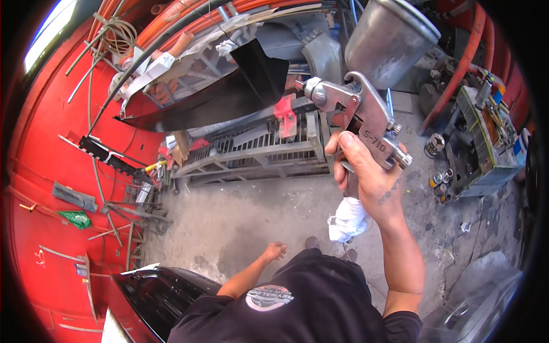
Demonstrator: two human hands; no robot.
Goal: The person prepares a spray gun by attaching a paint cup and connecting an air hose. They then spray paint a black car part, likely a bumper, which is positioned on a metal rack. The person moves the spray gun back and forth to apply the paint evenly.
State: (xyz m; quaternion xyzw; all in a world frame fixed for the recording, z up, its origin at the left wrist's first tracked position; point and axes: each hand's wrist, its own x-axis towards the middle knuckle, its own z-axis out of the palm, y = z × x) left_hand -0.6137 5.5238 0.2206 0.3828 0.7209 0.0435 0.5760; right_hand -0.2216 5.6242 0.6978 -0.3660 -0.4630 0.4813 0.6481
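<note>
My right hand is wrapped round the handle of a metal spray gun, raised in front of me at the right. The thumb presses on its back. The gun's nozzle points left toward a black curved car body panel hanging from a wire, apart from it. A silver paint cup sits on top of the gun. White cloth is bunched at the handle's lower end. Low by my waist, my left hand hangs with fingers loosely bent and apart, nothing visible in it.
Behind the panel stands a grey metal rack. A cluttered workbench is at the right, with several cans on the floor beside it. A dark glossy car part lies at lower left, by the red wall. Clear plastic sheeting is lower right.
</note>
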